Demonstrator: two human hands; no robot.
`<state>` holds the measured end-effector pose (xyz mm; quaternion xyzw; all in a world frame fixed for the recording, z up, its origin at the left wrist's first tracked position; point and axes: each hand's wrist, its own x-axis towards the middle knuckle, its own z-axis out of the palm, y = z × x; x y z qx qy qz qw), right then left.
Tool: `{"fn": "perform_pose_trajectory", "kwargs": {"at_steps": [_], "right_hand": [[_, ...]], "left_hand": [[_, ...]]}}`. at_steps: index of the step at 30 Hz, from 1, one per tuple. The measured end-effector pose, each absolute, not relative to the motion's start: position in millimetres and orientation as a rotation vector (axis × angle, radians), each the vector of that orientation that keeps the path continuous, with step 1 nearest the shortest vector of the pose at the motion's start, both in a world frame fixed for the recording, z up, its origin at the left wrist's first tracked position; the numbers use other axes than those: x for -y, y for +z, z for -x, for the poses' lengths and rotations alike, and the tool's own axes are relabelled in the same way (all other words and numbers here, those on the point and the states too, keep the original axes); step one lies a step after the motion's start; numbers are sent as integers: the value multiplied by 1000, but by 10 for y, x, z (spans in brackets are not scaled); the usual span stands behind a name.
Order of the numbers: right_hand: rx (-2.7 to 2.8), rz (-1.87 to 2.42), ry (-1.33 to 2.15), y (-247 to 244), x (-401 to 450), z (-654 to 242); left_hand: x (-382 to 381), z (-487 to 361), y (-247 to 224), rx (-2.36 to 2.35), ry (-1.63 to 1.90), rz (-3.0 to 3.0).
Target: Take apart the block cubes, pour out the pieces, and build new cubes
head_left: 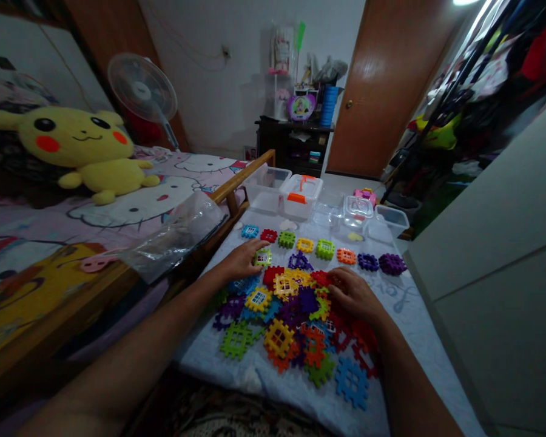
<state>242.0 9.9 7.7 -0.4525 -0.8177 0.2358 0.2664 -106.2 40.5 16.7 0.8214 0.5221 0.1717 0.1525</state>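
Observation:
My left hand (242, 261) is at the left edge of the pile, thumb and fingers closed around a lime-green square interlocking block (263, 258) with a white window grid. At the pile's right side is my right hand (355, 292), its fingers curled at a red interlocking piece (320, 278). Between the hands lies a heap of loose notched square pieces in several colours, among them a yellow window piece (279, 338), a green piece (236, 340) and a blue piece (352, 382). A dark purple block (300, 261) sits just behind the heap.
Behind the heap runs a row of coloured blocks, from a blue block (250, 231) to a purple block (392, 264). Clear plastic boxes (267, 189) and an orange-handled box (301, 197) line the table's far end. A wooden bed rail (232, 185) borders the left.

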Motion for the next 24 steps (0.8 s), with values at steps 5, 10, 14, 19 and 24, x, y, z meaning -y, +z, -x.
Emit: {"fn": "perform_pose_trajectory", "kwargs": {"at_steps": [5,10,14,19,24], "right_hand": [[2237,1232,640,114,-94,-2412],[2223,1244,630,61,-100,-2423],[2217,1239,637,29,-105,-2433],[2219,1240,631,46,-96,-2424],[2215,1236,639,61,-93,-2416]], "left_hand": [[-481,1017,295,-1486,519,-2349],[-665,753,491,-1415,569,-2398],[-877,314,557,-1281,600,-2495],[-1169,-265,479,-1140,509,-2534],[-1332,-527,394,-1141,413,-2493]]}}
